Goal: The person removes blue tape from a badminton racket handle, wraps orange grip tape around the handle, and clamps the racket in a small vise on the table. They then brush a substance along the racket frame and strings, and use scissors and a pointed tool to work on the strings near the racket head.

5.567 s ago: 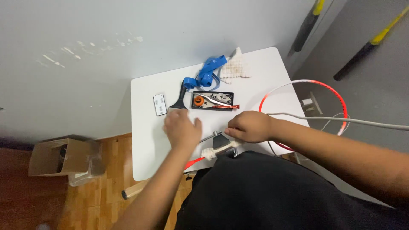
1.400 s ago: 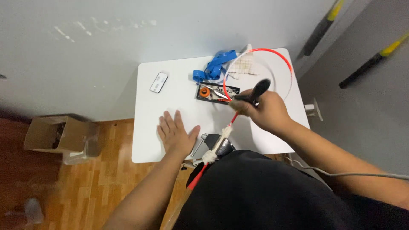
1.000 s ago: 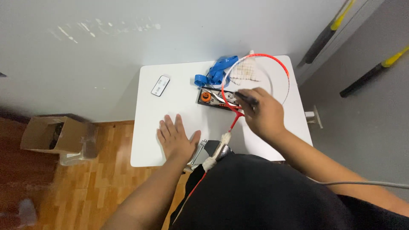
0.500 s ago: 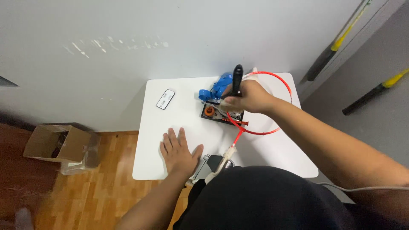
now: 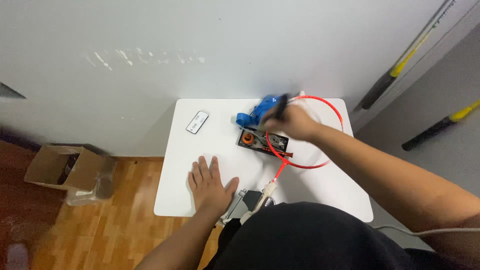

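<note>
A white desk [image 5: 200, 197] stands against a pale wall, above a wooden floor where an open cardboard box [image 5: 65, 167] sits to the left. Across the desk's far right part lies a badminton racket [image 5: 306, 132] with a thin red oval frame, its red shaft running down to a white handle at the near edge, beside a metal clamp [image 5: 239, 199]. The right hand [image 5: 292, 121] reaches over the racket head, its fingers clenched around a dark tool handle [image 5: 278, 107] that is blurred. The left hand [image 5: 210, 187] lies flat on the desk near the front edge, fingers spread and released, holding nothing. Just under the frame's left side sits a black tray of tools [image 5: 260, 142] with an orange round part, and beyond it a blue object [image 5: 257, 112]. A small white remote-like device [image 5: 197, 122] lies well apart to the left.
</note>
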